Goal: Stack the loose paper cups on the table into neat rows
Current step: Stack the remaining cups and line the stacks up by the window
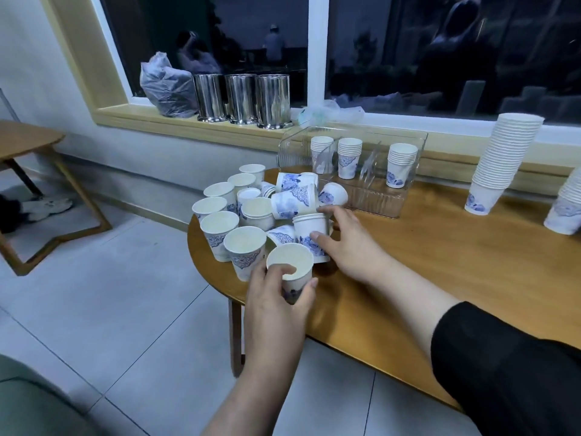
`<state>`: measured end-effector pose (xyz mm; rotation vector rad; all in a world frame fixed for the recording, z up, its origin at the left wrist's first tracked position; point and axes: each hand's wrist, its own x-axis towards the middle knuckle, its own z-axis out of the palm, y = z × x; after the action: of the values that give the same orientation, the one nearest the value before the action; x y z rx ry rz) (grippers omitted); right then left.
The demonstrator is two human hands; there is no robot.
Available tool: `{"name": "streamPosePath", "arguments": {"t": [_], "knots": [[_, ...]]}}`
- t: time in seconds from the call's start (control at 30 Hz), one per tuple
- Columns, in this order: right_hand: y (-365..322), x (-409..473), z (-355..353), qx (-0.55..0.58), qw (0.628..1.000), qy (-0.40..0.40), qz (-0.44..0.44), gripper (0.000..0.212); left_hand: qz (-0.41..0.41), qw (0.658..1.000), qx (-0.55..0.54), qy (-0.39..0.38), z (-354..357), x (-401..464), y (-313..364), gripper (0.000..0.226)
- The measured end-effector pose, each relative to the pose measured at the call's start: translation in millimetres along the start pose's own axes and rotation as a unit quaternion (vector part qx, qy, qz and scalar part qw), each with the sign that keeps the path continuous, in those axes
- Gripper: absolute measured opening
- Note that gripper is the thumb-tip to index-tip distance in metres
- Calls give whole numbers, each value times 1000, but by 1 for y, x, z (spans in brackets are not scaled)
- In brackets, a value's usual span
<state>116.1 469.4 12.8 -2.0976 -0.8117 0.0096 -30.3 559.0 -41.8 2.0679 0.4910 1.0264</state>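
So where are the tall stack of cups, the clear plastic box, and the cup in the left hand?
Tall stack of cups (503, 158): head view, on the middle of the stack's side.
Clear plastic box (374, 199): head view, on its near wall.
Cup in the left hand (290, 262): head view, on its pale inside.

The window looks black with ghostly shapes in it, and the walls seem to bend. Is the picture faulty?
Head view: nothing faulty; it is dark outside, so the large dark window pane mirrors faint shapes; the wide-angle lens bows the cream window frame; indoor light is dim and bluish, and the three shiny steel canisters show glare streaks.
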Motion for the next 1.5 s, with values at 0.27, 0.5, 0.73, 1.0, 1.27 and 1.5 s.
{"name": "streamPosePath", "arguments": {"t": [0.27,0.5,0.73,1.0,1.27,1.5], "knots": [[22,-9,-5,12,998,68,-3,11,-24,999,-30,-22,16,4,8,47],[17,-74,-75,108,969,213,-64,17,-5,991,-85,-108,32,0,28,92],[25,-95,-119,-128,981,68,-126,34,46,976,-108,-181,79,-9,68,94],[85,-123,-152,-73,991,85,-78,38,37,964,-166,-202,130,-6,95,97],[158,-132,-158,-7,992,122,25,34,7,978,-109,-178,180,26,80,94],[176,-126,-167,1,980,193,54,29,303,947,-107,6,154,7,124,53]]}}
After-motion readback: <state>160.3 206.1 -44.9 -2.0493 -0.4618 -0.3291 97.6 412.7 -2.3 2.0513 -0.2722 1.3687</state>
